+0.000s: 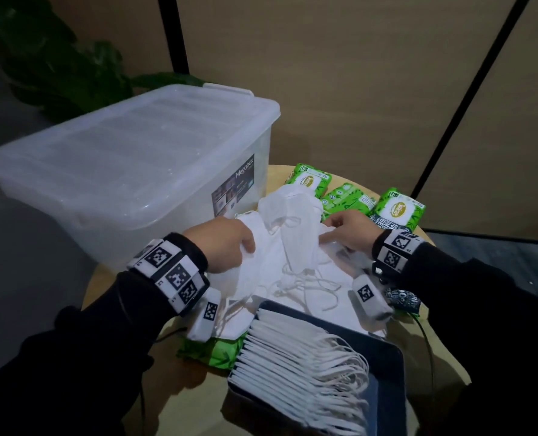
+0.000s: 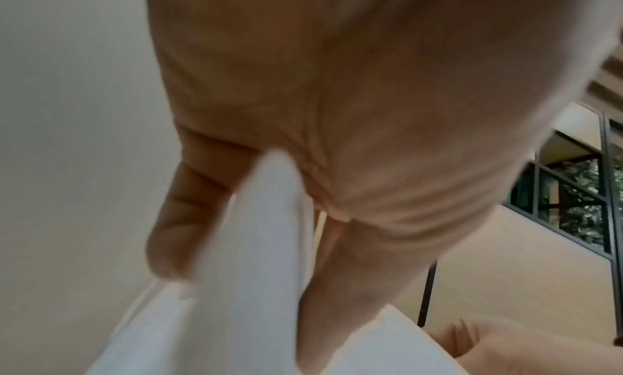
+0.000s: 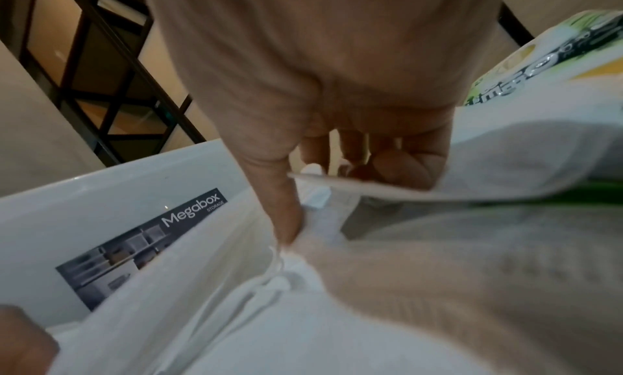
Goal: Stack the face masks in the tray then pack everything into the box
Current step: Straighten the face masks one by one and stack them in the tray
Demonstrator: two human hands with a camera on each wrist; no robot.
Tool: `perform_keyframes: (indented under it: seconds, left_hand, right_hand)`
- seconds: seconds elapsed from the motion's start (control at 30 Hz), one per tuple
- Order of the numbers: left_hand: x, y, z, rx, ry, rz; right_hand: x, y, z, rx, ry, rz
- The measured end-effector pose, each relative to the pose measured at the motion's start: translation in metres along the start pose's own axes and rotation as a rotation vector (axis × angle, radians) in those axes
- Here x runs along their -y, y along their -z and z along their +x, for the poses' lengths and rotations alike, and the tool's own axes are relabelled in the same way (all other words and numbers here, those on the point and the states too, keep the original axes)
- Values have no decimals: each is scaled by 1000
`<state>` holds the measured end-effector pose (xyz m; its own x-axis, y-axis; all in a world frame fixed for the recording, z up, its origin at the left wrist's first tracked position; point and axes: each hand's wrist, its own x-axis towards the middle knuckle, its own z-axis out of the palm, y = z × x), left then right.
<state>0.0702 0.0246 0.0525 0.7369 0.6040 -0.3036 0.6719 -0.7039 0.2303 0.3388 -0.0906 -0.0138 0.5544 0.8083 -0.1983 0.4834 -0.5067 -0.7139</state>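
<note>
A loose heap of white face masks (image 1: 293,256) lies in the middle of the round table. My left hand (image 1: 227,243) grips a mask (image 2: 259,242) at the heap's left side, thumb and fingers curled round it. At the right side my right hand (image 1: 349,228) pinches another mask's edge (image 3: 364,187), its thumb pressing down into the pile. In front of the heap a dark tray (image 1: 390,369) holds a neat row of stacked masks (image 1: 296,350). The clear plastic box (image 1: 129,171), lid on, stands to the left (image 3: 111,202).
Green wet-wipe packs (image 1: 399,209) lie at the back right of the wooden table (image 1: 443,347), and one (image 1: 214,350) sits under the heap near the tray. A dark printed pack (image 1: 403,298) lies at the right. A plant (image 1: 57,67) stands behind the box.
</note>
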Motion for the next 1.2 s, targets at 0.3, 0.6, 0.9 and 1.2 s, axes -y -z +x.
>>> perform_keyframes:
  seconds: [0.3, 0.6, 0.9, 1.2]
  left_hand:
    - [3, 20, -11, -388, -77, -137]
    - [-4, 27, -19, -531, -195, -188]
    - [-8, 25, -23, -521, -233, -187]
    - [-21, 24, -25, -457, -268, -218]
  right_hand:
    - [0, 23, -6, -465, -92, 582]
    - [-24, 47, -21, -566, -186, 678]
    - [-19, 38, -31, -298, -286, 656]
    - [-13, 44, -29, -298, -321, 559]
